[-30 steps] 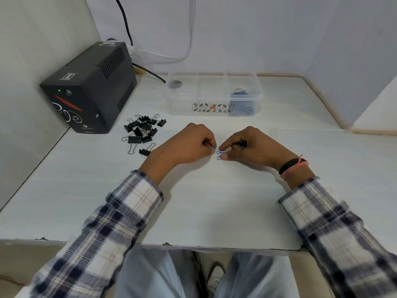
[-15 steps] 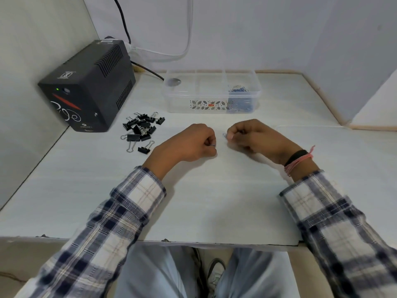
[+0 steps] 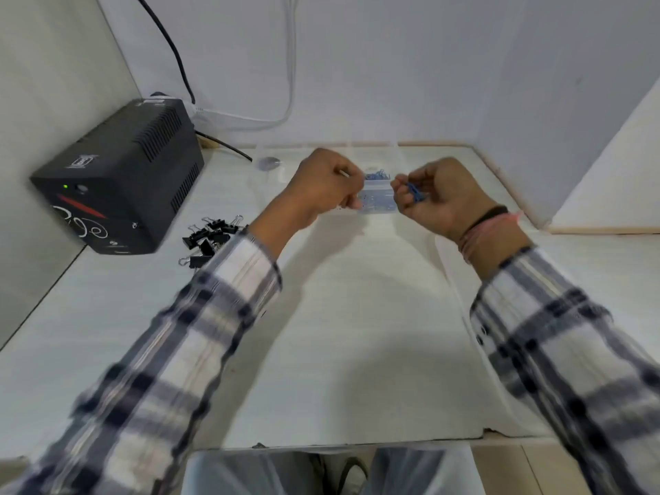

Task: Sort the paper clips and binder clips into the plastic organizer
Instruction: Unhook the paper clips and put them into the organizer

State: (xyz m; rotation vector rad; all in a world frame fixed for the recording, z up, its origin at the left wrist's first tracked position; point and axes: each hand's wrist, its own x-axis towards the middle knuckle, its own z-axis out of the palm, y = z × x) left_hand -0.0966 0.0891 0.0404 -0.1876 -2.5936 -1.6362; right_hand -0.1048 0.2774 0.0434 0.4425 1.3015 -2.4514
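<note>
Both hands are raised in front of the clear plastic organizer [image 3: 379, 205] at the back of the desk. My right hand [image 3: 441, 198] is curled around several blue paper clips [image 3: 415, 192]. My left hand [image 3: 326, 187] is closed, with pinched fingertips; what they hold is too small and blurred to tell. More blue paper clips [image 3: 376, 174] lie in the organizer's right compartment, seen between the hands. A pile of black binder clips [image 3: 209, 235] rests on the desk at the left, partly hidden by my left sleeve.
A black power unit [image 3: 118, 180] stands at the left wall, with cables [image 3: 171, 48] running up behind it. White walls close in the desk [image 3: 357, 351] at the back and right. The desk's front edge is near my lap.
Both hands lifted off the desk and moved back toward the organizer, the right one carrying the blue paper clips. The camera tilted and moved closer.
</note>
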